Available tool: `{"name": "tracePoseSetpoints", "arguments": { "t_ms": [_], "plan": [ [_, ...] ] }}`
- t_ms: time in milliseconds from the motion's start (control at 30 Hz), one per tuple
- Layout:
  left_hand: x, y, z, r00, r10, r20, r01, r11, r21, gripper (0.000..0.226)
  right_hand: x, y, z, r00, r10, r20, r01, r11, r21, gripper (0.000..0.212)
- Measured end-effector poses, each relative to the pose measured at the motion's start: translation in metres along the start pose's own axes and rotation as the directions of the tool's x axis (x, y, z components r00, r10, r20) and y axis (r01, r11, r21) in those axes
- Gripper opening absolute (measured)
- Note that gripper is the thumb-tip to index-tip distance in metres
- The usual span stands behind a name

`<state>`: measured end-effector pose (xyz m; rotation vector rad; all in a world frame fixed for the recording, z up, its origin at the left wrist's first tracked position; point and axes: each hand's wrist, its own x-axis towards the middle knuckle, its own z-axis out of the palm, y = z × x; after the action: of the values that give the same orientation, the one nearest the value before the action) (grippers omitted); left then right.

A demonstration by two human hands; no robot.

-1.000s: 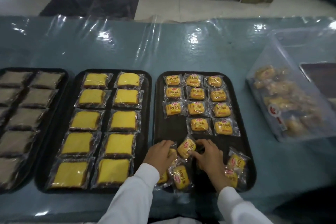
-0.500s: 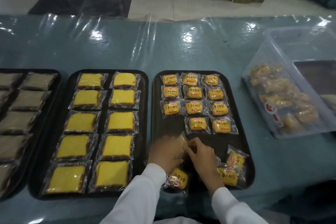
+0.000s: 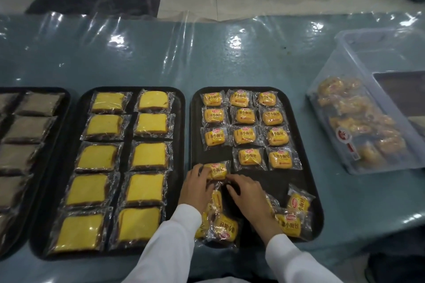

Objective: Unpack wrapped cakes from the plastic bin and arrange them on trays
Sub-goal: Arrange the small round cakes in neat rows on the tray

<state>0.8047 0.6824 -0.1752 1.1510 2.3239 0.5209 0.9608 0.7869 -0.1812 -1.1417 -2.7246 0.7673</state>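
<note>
- Left hand (image 3: 197, 185) reaches forward from a white sleeve, palm down, fingers curled at its far side.
- Right hand (image 3: 249, 193) lies just beside it, palm down, fingers angled left.

left hand (image 3: 196, 182) grips wrapped cake (image 3: 215, 170) | right hand (image 3: 247, 193) touching | tray (image 3: 318, 218)

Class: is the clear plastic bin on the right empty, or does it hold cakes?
Not empty: wrapped cakes show through the plastic bin's clear wall.
</note>
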Motion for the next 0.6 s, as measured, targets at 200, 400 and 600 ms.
{"name": "tracePoseSetpoints", "arguments": {
  "t_ms": [200,400,600],
  "plan": [
    [0.015,-0.006,0.000,1.000,-0.007,-0.024,0.007,1.000,-0.009,0.047,0.014,0.003,0.004,0.996,-0.064,-0.058,0.054,0.986,-0.160,0.031],
    [0.031,-0.005,0.001,0.999,0.028,-0.031,-0.026,0.998,0.064,0.047,0.035,0.009,0.004,0.989,-0.114,-0.097,0.089,0.967,-0.237,0.030],
    [0.046,-0.007,0.002,0.997,0.057,-0.045,-0.053,0.995,0.085,0.048,0.047,0.014,0.005,0.986,-0.138,-0.096,0.105,0.952,-0.288,0.022]
  ]
}}
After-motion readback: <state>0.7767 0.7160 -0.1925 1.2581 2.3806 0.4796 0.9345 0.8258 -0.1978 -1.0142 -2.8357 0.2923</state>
